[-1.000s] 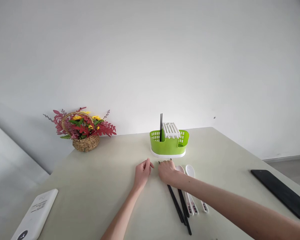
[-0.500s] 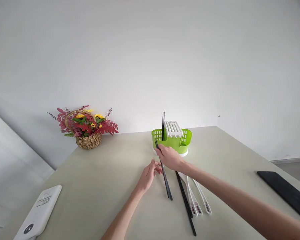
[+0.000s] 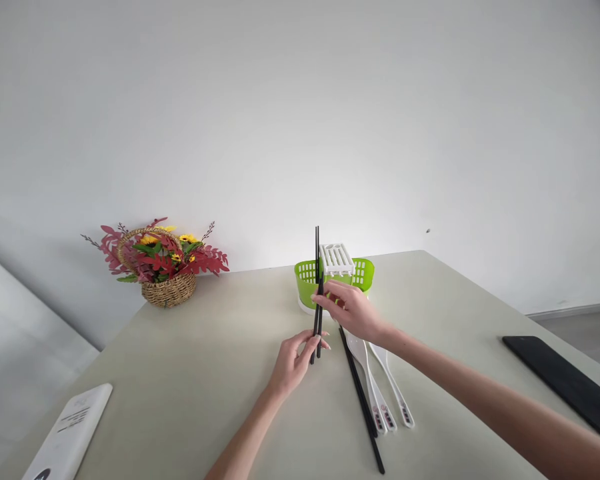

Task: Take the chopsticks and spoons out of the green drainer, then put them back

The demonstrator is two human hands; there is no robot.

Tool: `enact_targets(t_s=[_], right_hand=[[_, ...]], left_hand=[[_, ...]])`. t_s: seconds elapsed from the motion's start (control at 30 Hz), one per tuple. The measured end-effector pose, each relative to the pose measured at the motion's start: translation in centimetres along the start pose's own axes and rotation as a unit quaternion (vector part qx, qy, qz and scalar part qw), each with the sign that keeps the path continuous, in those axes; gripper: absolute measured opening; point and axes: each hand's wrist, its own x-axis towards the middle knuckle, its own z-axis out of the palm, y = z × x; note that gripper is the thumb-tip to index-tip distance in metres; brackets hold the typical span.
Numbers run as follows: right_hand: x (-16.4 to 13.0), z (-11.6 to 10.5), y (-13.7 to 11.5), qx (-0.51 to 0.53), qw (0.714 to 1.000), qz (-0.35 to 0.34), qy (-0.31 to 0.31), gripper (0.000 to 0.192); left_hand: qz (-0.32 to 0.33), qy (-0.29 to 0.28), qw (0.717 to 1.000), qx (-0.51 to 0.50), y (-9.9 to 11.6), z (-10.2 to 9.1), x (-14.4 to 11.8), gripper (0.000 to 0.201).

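A pair of black chopsticks point(image 3: 317, 327) stands steeply tilted between my hands, in front of the green utensil holder point(image 3: 307, 293). My right hand point(image 3: 350, 307) pinches the pair near its upper end. Lower down, my left hand point(image 3: 293, 360) closes its thumb and fingers on the same pair. Another pair of black chopsticks point(image 3: 317, 243) stands upright in the holder's left compartment. On the table under my right forearm lie more black chopsticks point(image 3: 363, 400) and several white spoons point(image 3: 380, 393) with long handles; my arm and hand hide part of their far ends.
A wicker basket of artificial flowers point(image 3: 169, 291) stands at the back left by the wall. A white device point(image 3: 73, 427) lies at the front left of the table point(image 3: 205, 373). On the right lies a black phone-like slab point(image 3: 560, 380). The holder's white slotted rack point(image 3: 337, 259) tops its middle.
The chopsticks in my right hand have swung closer to upright. My left hand, loosely beside them before, now grips their lower part. The view has shifted slightly.
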Motion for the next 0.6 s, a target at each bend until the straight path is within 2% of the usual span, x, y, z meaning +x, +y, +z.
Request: enact_targets(t_s=[0.17,0.43,0.6], right_hand=[[-0.8,0.2,0.1,0.017,1.0,0.008,-0.01,0.041],[-1.2,0.0,-0.4,0.029,0.999,0.021,-0.011,0.042],[-0.7,-0.9,-1.8,0.068,0.996,0.034,0.036,0.039]], left_hand=[[0.002,0.002,1.0,-0.031,0.2,-0.1,-0.1,0.041],[-0.034,-0.032,0.997,-0.069,-0.4,-0.3,0.2,0.043],[-0.043,-0.027,0.993,-0.102,-0.9,0.1,0.3,0.041]])
